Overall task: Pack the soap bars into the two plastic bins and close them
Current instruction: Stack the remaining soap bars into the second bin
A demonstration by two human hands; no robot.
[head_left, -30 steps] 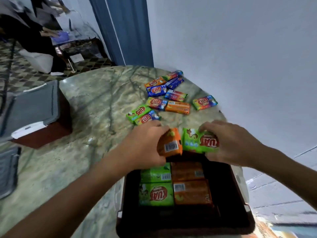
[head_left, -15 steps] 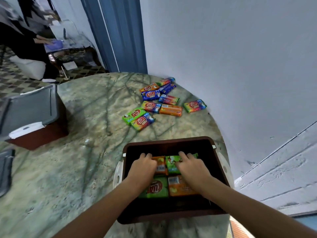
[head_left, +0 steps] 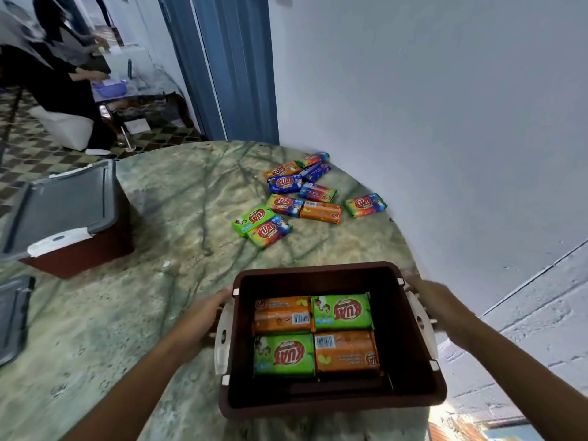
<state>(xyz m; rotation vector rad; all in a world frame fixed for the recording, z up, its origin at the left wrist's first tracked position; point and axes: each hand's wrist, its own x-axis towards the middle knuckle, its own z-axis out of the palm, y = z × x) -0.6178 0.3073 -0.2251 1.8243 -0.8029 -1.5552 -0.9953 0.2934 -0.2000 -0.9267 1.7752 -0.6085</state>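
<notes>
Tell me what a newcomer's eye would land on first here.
The open brown bin at the near table edge, with two green and two orange soap bars packed flat inside. The left hand and right hand sit at its two sides. Beyond it, loose soap bars lie scattered near the wall, and a lidded bin stands far left.

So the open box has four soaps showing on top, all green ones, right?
Not quite. The head view shows four soaps on top in the open box, but only two are green; the other two are orange.
</notes>
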